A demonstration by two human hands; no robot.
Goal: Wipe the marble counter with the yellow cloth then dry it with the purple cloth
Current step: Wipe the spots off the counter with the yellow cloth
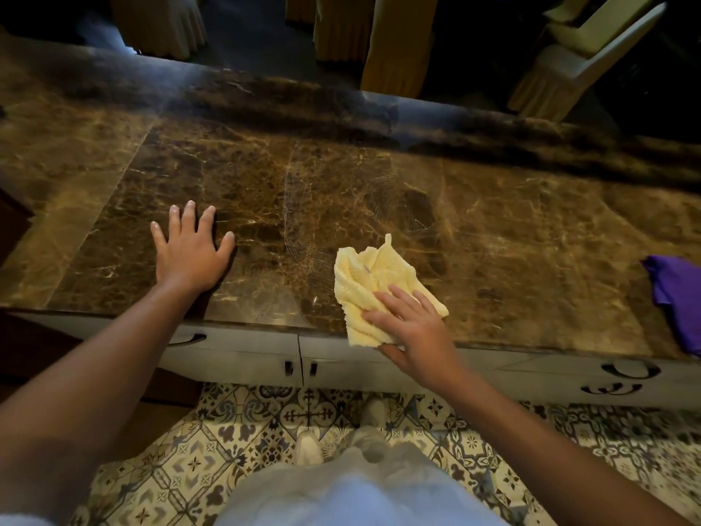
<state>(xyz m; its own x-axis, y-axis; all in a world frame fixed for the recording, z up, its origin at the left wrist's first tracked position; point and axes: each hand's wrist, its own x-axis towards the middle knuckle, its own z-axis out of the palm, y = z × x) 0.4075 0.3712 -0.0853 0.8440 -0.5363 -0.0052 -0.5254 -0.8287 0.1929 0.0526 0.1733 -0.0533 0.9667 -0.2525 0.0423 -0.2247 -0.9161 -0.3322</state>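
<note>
The brown marble counter runs across the view. A crumpled yellow cloth lies at its front edge, right of centre. My right hand grips the cloth's near end, fingers on top and thumb under the counter edge. Curved wet streaks show on the marble just beyond the cloth. My left hand rests flat on the counter to the left, fingers spread, holding nothing. The purple cloth lies bunched at the far right, near the front edge.
White cabinet doors and drawers with dark handles sit below the counter. Patterned floor tiles are underfoot. Covered chairs and yellow drapes stand beyond the counter's far edge.
</note>
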